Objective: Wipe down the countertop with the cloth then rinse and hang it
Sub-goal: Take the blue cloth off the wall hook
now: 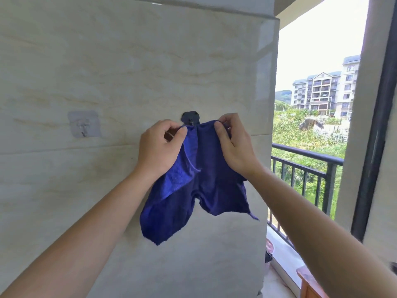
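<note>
Fingers of both hands pinch the top of the blue cloth, right under the dark hook.

The left hand and the right hand each grip the top edge, one on each side, with fingers curled tight on it. The cloth hangs down against the wall. To hang it well, I think the middle of the top edge should go up and over the hook, then down a little so it catches. Let go slowly, one hand first, in case it slips. I cannot tell if it is caught yet. A clear hook sits to the left. Far off is a railing.
</note>
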`<state>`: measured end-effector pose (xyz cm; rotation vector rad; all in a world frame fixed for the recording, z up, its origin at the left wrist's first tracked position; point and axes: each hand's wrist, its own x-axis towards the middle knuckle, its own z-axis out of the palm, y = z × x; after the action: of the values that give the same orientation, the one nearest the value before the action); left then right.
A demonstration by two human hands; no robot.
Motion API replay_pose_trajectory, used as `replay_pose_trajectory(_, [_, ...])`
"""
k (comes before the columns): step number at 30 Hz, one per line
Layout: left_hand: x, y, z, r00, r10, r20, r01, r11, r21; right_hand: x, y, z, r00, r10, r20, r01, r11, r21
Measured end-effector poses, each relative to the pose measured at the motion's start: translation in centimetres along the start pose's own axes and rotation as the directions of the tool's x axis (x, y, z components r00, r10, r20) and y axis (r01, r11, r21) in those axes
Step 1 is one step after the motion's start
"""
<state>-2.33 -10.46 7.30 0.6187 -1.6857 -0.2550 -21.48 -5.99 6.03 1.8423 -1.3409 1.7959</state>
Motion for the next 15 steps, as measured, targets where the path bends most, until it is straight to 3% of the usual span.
replay_pose_trajectory(7, [-0.9, -2.7, 1.1, 0.985, -0.173, 0.021, 0.168, 0.973, 0.159, -2.5, 3.2, 0.2, 0.982, 0.154, 0.114, -0.125, 0.966, -0.225])
replay_pose_trajectory(15, [2.6, -0.8, 0.1, 0.997, 0.004, -0.078, 0.013, 0.976, 0.215, 0.1, 1.6, 0.3, 0.993, 0.105, -0.046, -0.112, 0.972, -0.205])
